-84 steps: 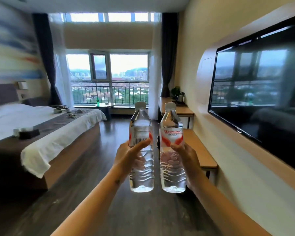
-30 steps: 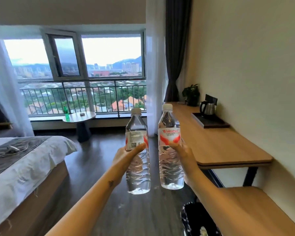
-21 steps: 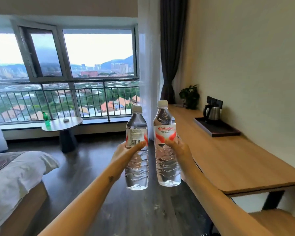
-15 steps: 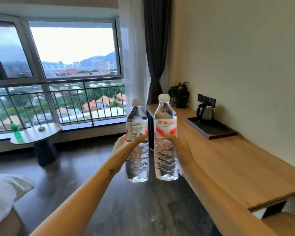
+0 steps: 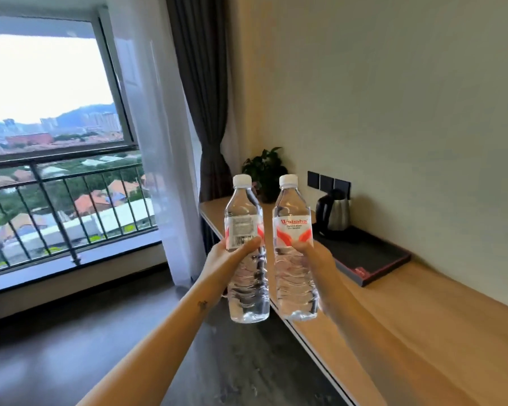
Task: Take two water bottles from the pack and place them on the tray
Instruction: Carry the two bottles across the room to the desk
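Item: two capped water bottles, upright. Your left hand (image 5: 226, 266) clamps the left bottle (image 5: 247, 253); your right hand (image 5: 316, 265) clamps the right bottle (image 5: 294, 250). Change: black tray (image 5: 367, 253), kettle (image 5: 336, 210) aboard, now near right. Placement next.

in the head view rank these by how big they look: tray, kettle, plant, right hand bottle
1. Tray, the widest patch.
2. Bottle in the right hand; it is much nearer the camera, so its true rank is unsure.
3. Kettle and plant look about alike, so I won't rank them.
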